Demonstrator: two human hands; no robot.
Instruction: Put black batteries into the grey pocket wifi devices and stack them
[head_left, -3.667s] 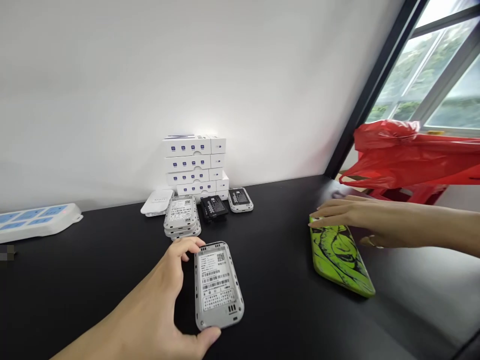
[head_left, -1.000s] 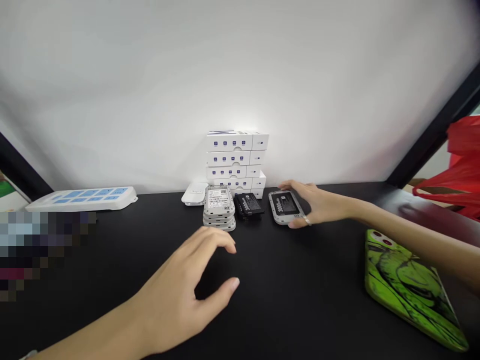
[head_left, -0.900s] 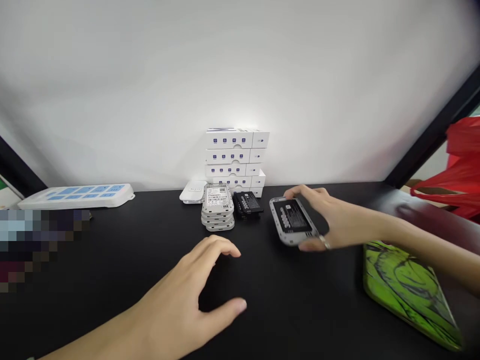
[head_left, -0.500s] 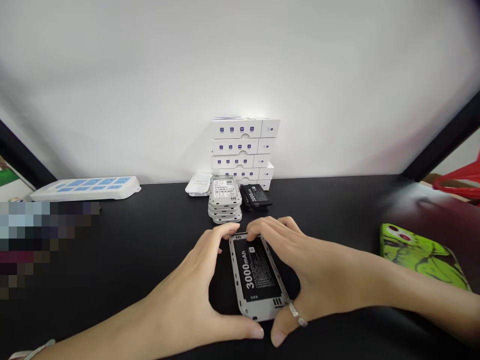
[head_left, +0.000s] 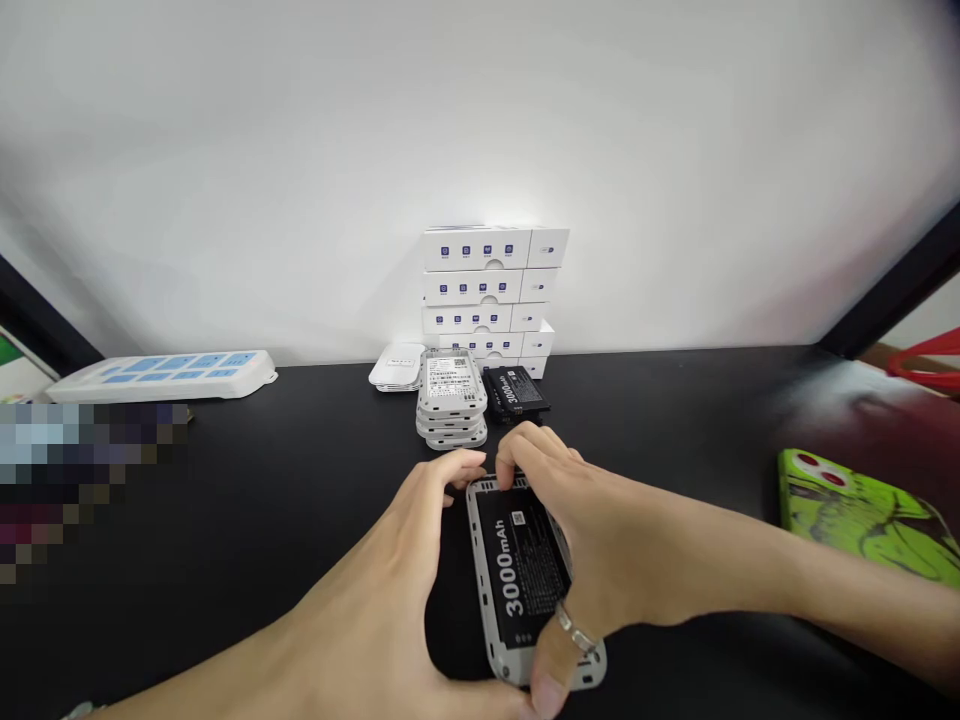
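Black battery inside grey casing.

Colours and patterns of the work surface and its objects. The device casing is pale grey; its battery is black, with bold white "3000mAh" lettering, finer pale print and a small white square code. The stacked casings are pale grey to white, the uppermost with a white label patterned in black text and bars. The spare batteries are black with white lettering. The flat covers and cartons are white — the latter with rows of dark blue icons. The power strip is white with blue panels; the phone case, lime green with black line-work and dark red circles. The ring is silver, the bag bright red, the tabletop black — the wall, greyish white.
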